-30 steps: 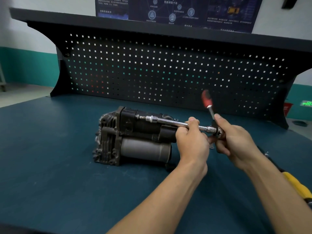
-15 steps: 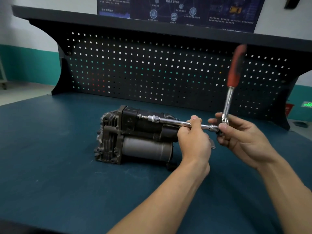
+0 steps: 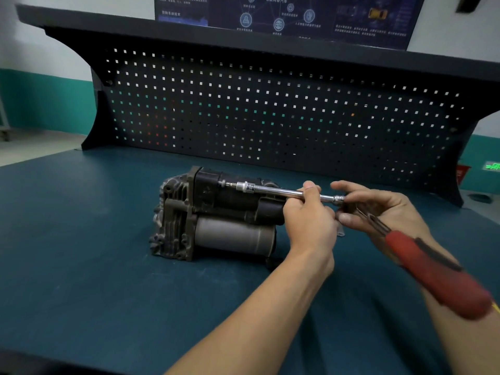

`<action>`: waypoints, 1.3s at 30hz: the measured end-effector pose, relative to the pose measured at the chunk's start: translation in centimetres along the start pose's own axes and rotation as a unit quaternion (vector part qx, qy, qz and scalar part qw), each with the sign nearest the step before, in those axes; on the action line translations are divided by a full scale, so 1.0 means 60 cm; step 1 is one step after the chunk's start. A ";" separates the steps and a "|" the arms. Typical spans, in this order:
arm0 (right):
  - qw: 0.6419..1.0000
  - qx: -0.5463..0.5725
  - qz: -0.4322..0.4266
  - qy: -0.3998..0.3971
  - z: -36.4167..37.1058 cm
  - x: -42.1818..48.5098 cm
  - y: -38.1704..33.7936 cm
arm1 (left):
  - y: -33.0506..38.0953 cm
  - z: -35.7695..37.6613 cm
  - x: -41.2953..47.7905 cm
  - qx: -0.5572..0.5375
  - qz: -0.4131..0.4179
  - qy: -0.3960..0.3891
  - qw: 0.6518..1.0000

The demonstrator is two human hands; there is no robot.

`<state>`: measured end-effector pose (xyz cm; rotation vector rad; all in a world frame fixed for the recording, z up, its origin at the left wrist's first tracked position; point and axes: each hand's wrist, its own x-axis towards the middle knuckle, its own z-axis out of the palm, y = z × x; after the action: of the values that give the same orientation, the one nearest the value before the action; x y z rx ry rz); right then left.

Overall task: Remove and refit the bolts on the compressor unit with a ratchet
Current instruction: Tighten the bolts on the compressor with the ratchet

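Compressor unit (image 3: 216,220): lying on its side on the blue bench top (image 3: 81,239), just to the left of the left hand (image 3: 308,223), its long axis running toward that hand so the housing end is facing the tool. Extension bar (image 3: 281,191): reaching out leftward from the left hand's fist to the upper housing. The left hand is wrapping its fingers round the bar at mid-length, evidently steadying it so the tip is meeting the fastener squarely. The bolt itself is too small to make out. Ratchet (image 3: 433,269): the right hand (image 3: 384,209), just to the right of the left, is pinching the head between thumb and fingertips. The red handle is pointing back over the right forearm, blurred, and is probably mid-swing, turning the bar.
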<state>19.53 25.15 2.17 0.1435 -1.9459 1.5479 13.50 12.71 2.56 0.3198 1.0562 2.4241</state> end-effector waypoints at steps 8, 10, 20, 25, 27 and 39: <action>0.981 0.103 0.140 0.089 0.031 0.004 -0.013 | -0.003 -0.001 -0.003 -0.005 -0.009 0.004 1.000; 0.975 0.073 0.171 0.118 0.038 0.007 -0.015 | -0.004 -0.002 -0.004 -0.003 -0.010 0.001 1.000; 0.956 0.070 0.264 0.104 0.036 0.004 -0.011 | -0.004 -0.002 -0.004 0.009 -0.003 0.009 1.000; 0.969 0.072 0.216 0.093 0.025 0.003 -0.016 | -0.002 -0.004 -0.007 0.007 -0.010 0.005 1.000; 0.977 0.087 0.176 0.079 0.017 0.002 -0.017 | -0.002 -0.007 -0.007 0.015 -0.017 -0.001 1.000; 0.996 -0.063 -0.042 -0.048 -0.007 0.004 -0.003 | 0.003 -0.007 -0.007 0.010 -0.034 -0.018 0.999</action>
<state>19.61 25.54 2.50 0.2480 -2.0792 1.3831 13.66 12.13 2.42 0.3284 1.0578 2.3404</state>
